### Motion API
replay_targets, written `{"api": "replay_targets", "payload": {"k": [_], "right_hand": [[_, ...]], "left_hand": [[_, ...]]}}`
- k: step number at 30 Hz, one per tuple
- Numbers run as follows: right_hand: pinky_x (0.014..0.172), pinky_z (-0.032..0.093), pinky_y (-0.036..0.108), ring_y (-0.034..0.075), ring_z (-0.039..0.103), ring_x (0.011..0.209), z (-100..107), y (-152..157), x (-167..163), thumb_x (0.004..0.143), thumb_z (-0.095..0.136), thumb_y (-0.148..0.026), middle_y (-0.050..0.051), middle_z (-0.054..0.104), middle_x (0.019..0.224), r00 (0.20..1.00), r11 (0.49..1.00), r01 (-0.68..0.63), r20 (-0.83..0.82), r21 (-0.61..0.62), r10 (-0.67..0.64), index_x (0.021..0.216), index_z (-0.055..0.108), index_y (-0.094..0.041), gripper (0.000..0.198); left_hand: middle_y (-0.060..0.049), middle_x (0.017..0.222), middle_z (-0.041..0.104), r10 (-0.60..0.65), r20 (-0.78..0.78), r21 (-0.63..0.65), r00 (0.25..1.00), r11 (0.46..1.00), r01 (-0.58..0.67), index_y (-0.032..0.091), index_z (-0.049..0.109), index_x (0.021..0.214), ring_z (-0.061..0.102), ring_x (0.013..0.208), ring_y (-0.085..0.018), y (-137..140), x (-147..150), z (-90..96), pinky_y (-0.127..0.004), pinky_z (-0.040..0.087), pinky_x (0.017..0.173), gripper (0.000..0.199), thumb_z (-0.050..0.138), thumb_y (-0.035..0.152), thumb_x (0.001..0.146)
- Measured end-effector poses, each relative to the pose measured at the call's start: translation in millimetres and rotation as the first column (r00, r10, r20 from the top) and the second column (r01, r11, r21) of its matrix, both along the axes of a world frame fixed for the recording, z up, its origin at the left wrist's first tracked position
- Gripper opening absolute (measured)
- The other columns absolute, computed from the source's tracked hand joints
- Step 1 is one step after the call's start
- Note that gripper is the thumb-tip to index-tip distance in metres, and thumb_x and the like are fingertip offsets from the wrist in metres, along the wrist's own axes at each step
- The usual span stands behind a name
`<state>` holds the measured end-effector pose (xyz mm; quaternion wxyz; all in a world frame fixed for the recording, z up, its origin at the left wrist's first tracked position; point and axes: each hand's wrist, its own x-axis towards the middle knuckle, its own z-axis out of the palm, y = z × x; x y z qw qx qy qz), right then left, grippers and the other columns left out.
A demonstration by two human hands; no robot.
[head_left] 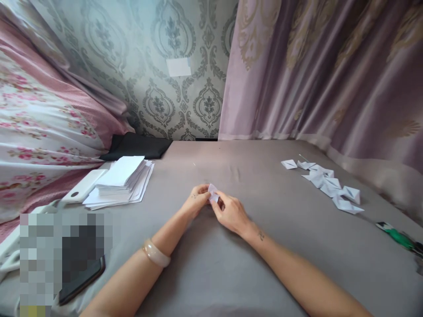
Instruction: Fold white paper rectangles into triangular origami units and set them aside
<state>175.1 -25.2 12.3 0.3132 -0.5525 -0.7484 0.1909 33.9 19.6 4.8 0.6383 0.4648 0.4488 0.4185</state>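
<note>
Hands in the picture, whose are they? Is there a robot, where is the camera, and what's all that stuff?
No robot here: those are a person's bare left hand and right hand, together holding a small white paper. The camera is worn on the person's head, looking forward and down. On the gray cloth, a paper stack lies to the left, and nearer is a dark flat thing, partly blurred out. Folded papers lie to the right, near something green.

Folded white paper (213, 189) between left hand (197, 199) and right hand (232, 214)
</note>
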Motion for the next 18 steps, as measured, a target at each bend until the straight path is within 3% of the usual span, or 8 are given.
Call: {"api": "replay_targets", "payload": {"k": [3, 5, 9, 12, 15, 18], "right_hand": [[0.061, 0.048, 0.025, 0.017, 0.065, 0.067, -0.5, 11.4, 10.7, 0.092, 0.038, -0.038, 0.004, 0.068, 0.072, 0.945, 0.985, 0.110, -0.292, -0.132, -0.144, 0.103, 0.061, -0.017, 0.034], [0.053, 0.048, 0.023, 0.016, 0.065, 0.065, -5.5, 21.0, 17.1, 0.087, 0.046, -0.039, 0.006, 0.069, 0.079, 0.890, 0.955, 0.109, -0.401, -0.274, -0.217, 0.095, 0.065, -0.016, 0.031], [0.045, 0.048, 0.021, 0.014, 0.064, 0.058, -19.8, 31.7, 19.9, 0.078, 0.057, -0.035, 0.006, 0.071, 0.078, 0.881, 0.938, 0.034, -0.432, -0.344, -0.190, 0.091, 0.069, -0.014, 0.027], [0.042, 0.048, 0.021, 0.014, 0.062, 0.053, -25.2, 31.8, 16.0, 0.078, 0.056, -0.032, 0.005, 0.070, 0.069, 0.878, 0.932, 0.048, -0.430, -0.359, -0.211, 0.088, 0.070, -0.013, 0.026], [0.042, 0.049, 0.022, 0.014, 0.061, 0.050, -25.5, 31.4, 13.1, 0.079, 0.054, -0.031, 0.005, 0.068, 0.064, 0.876, 0.932, 0.093, -0.416, -0.351, -0.244, 0.085, 0.070, -0.012, 0.026], [0.045, 0.050, 0.023, 0.015, 0.063, 0.052, -25.5, 33.5, 11.8, 0.078, 0.055, -0.029, 0.006, 0.070, 0.068, 0.880, 0.935, 0.111, -0.404, -0.336, -0.250, 0.085, 0.070, -0.013, 0.024]], "left_hand": [[-0.004, 0.072, 0.067, 0.038, -0.010, -0.009, 0.999, 0.999, -0.038, 0.009, 0.062, 0.090, 0.062, 0.063, -0.011, -0.3, 4.7, -1.7, -0.020, 0.047, 0.061, 0.028, 0.050, 0.003, 0.066], [-0.004, 0.070, 0.067, 0.041, -0.014, -0.019, 0.999, 0.999, -0.042, 0.009, 0.061, 0.088, 0.061, 0.061, -0.010, 0.2, 6.3, -3.4, -0.020, 0.046, 0.060, 0.027, 0.050, 0.003, 0.064], [-0.003, 0.071, 0.067, 0.056, -0.045, 0.053, 0.997, 0.997, -0.053, 0.010, 0.063, 0.086, 0.060, 0.060, -0.011, -1.6, 10.6, -6.5, -0.019, 0.042, 0.058, 0.018, 0.060, 0.013, 0.068], [-0.004, 0.072, 0.069, 0.109, -0.047, 0.088, 0.993, 0.991, -0.104, 0.011, 0.063, 0.093, 0.061, 0.062, -0.012, -5.7, 14.4, -7.6, -0.021, 0.044, 0.059, 0.027, 0.067, 0.024, 0.070], [-0.005, 0.074, 0.070, 0.134, -0.048, 0.014, 0.990, 0.991, -0.133, 0.011, 0.062, 0.098, 0.063, 0.065, -0.015, -9.5, 16.5, -9.5, -0.024, 0.048, 0.062, 0.035, 0.070, 0.029, 0.069], [-0.006, 0.075, 0.070, 0.093, -0.036, -0.026, 0.995, 0.995, -0.094, 0.010, 0.065, 0.093, 0.064, 0.067, -0.016, -10.6, 17.1, -14.0, -0.026, 0.049, 0.063, 0.031, 0.069, 0.030, 0.070]]}}
